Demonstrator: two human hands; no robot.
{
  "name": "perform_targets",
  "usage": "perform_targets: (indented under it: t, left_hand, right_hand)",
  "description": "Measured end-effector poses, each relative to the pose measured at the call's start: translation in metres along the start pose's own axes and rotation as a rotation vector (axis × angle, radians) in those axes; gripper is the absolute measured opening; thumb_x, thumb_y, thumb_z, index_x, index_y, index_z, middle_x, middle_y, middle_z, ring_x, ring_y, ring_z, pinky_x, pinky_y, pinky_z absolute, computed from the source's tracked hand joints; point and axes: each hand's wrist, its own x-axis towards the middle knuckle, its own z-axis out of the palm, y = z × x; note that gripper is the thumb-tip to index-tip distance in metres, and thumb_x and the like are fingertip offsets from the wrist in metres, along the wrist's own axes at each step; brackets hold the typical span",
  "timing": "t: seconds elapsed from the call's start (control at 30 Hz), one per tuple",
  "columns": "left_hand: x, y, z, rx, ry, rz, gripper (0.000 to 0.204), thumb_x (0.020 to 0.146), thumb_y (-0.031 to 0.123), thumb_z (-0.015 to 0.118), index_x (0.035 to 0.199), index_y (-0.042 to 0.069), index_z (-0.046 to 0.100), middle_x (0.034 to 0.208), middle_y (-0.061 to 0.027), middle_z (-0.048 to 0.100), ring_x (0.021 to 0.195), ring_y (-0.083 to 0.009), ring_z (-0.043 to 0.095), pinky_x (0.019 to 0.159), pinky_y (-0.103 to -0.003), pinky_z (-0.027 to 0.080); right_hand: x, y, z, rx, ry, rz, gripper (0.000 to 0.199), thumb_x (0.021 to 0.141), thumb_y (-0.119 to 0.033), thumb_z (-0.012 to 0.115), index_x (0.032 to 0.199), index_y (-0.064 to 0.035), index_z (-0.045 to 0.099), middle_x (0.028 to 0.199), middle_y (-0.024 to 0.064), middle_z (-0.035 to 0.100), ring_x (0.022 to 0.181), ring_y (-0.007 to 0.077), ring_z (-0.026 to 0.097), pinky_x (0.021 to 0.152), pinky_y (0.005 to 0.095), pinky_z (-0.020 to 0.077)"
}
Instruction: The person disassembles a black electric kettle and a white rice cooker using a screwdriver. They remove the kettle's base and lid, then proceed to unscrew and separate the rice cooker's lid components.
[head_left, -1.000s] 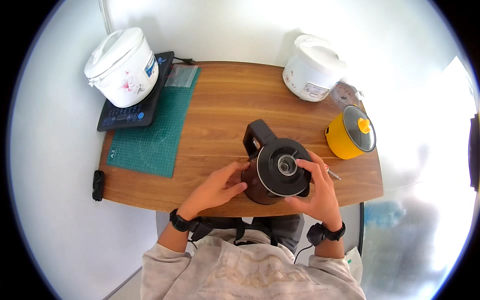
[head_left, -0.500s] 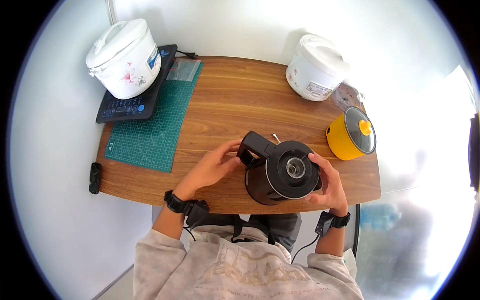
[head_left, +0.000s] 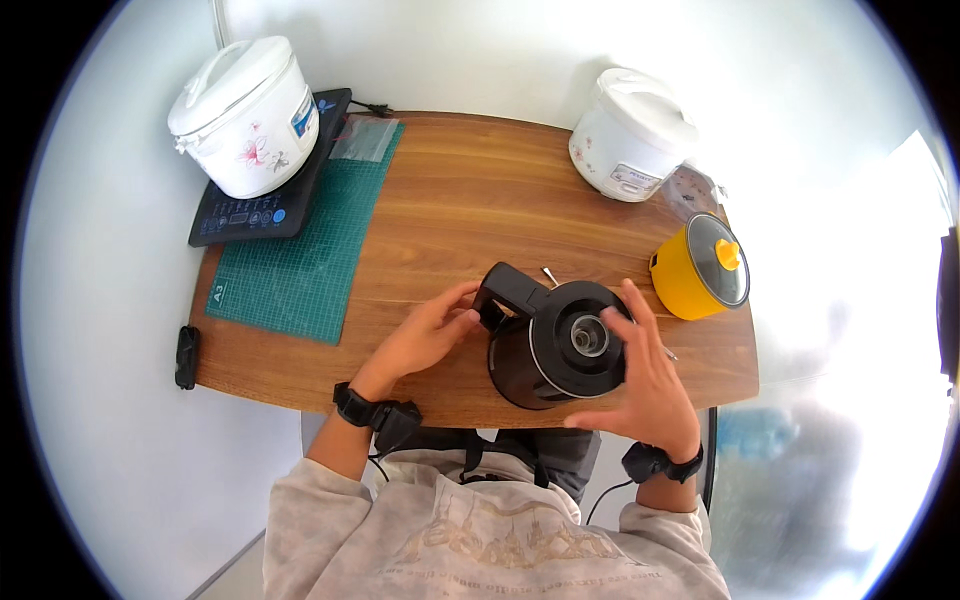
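A black electric kettle (head_left: 535, 365) stands near the table's front edge, its round lid (head_left: 555, 350) uppermost with a clear round piece at the centre. Its handle points to the far left. My left hand (head_left: 435, 328) is closed at that handle (head_left: 515, 288), thumb and fingertips against it. My right hand (head_left: 655, 385) is open beside the lid's right edge, fingers spread and slightly blurred; the fingertips hover over the lid, and contact is unclear. A slim metal-tipped thing (head_left: 549, 273) pokes out behind the kettle, mostly hidden.
A yellow pot (head_left: 685, 277) with a glass lid stands at the right. Behind it is a white rice cooker (head_left: 625, 145). Another white rice cooker (head_left: 245, 120) rests on a black induction cooker (head_left: 250, 222) at the far left, partly over a green cutting mat (head_left: 290, 295).
My right hand has let go of the kettle's lid edge; its fingers have lifted and spread. My left hand stays at the handle, and the kettle has hardly moved.
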Motion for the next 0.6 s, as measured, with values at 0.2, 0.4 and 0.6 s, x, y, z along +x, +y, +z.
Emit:
perform_targets:
  t: [0.2,0.4,0.6]
  left_hand:
    - [0.000,0.003,0.000,-0.107,0.053,-0.101,0.043,0.106,0.010,0.051,0.148,0.007,0.047,0.125,-0.0072,0.066,0.107,-0.0157,0.068,0.086,-0.029,0.055]
    - [0.000,0.008,-0.004,-0.117,0.054,-0.197,0.046,0.106,0.014,0.052,0.151,0.009,0.043,0.130,-0.0059,0.063,0.109,-0.0165,0.068,0.088,-0.029,0.054]
    - [0.000,0.038,0.002,-0.329,0.085,-0.081,0.058,0.104,0.014,0.055,0.157,0.012,0.031,0.142,-0.0133,0.056,0.122,-0.0231,0.063,0.093,-0.032,0.054]
  right_hand:
    - [0.020,-0.018,0.016,-0.081,0.116,0.030,0.110,0.063,-0.042,0.093,0.152,-0.0107,0.038,0.153,0.0277,0.034,0.133,0.0490,0.046,0.106,0.0508,0.0451]
    - [0.030,-0.018,0.011,-0.044,0.143,0.013,0.092,0.064,-0.033,0.090,0.145,-0.0154,0.052,0.148,0.0259,0.040,0.127,0.0469,0.051,0.102,0.0499,0.0473]
    - [0.037,0.000,0.004,0.015,0.299,0.042,0.087,0.064,-0.032,0.090,0.141,-0.0132,0.056,0.145,0.0265,0.045,0.127,0.0450,0.053,0.104,0.0477,0.0467]
